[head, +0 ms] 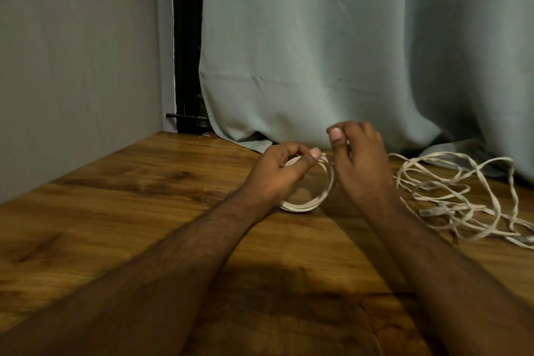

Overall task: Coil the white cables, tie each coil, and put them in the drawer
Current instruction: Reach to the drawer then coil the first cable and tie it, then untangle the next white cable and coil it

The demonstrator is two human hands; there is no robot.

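A small coil of white cable (313,200) stands between my two hands over the wooden table (121,211). My left hand (277,173) grips the top of the coil, thumb stretched across the loops. My right hand (358,159) is at the coil's right side with curled fingers, pinching a strand near the top. A loose tangle of white cable (450,193) sprawls on the table to the right, with clear plug ends (433,212) showing in it. No drawer is in view.
A grey-green curtain (332,52) hangs behind the table and pools on its back edge. A grey wall (78,66) bounds the left side. A dark frame (186,37) stands in the gap between them.
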